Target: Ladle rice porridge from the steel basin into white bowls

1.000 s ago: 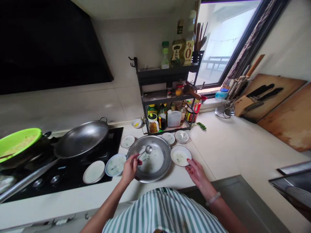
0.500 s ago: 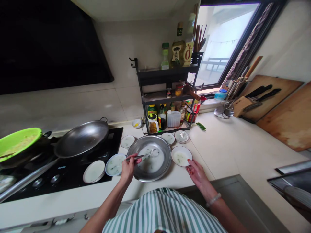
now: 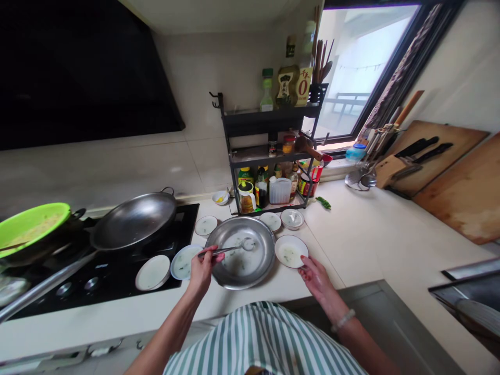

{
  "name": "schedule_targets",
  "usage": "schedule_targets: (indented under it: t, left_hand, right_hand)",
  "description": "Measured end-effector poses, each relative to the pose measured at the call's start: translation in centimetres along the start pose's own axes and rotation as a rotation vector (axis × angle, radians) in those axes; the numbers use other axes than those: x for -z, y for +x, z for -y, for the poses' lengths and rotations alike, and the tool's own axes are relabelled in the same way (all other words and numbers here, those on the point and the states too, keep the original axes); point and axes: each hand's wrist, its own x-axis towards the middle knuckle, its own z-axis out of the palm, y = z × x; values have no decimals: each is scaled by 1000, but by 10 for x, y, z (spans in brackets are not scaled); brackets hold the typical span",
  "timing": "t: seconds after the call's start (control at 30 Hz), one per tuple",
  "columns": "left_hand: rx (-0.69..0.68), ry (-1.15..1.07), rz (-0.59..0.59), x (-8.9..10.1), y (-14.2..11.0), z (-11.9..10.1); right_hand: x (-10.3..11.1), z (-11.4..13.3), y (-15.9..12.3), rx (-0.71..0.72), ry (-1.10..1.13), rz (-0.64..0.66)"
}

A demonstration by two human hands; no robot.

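left hand (image 3: 202, 271) grips spoon (image 3: 231, 248), long axis pointing right over basin (image 3: 266, 260), frame centre | right hand (image 3: 318, 281), nearer, pinches rim of bowl (image 3: 282, 246) just right of basin

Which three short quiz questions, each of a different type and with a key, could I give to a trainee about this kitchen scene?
1. What does the left hand hold?
a) a whisk
b) a spoon
c) a cup

2. True or false: the right hand touches the white bowl beside the metal basin.

3. Complete: the large container at the far left is bright ____.

Key: 1 b; 2 true; 3 green.
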Motion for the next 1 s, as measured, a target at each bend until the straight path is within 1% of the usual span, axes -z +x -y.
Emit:
schedule_targets:
  t: [0.23, 0.37, 0.57, 0.8, 0.9, 1.0]
  left_hand:
    - [9, 15, -6, 2, -1, -9]
    - [-27, 17, 0, 2, -1, -16]
    - [-63, 40, 50, -4, -10, -44]
    - [-81, 24, 168, -15, -27, -80]
    - [-103, 33, 239, -22, -36, -90]
    - [-152, 98, 348, -30, -47, -95]
  right_hand:
    - [-2, 1, 0, -17, 2, 5]
    - [-4, 2, -1, -34, 41, -2]
    - [-6, 3, -2, -14, 8, 20]
    - [-12, 5, -5, -5, 7, 32]
    - [-16, 4, -6, -15, 28, 31]
    - [-19, 3, -7, -19, 37, 38]
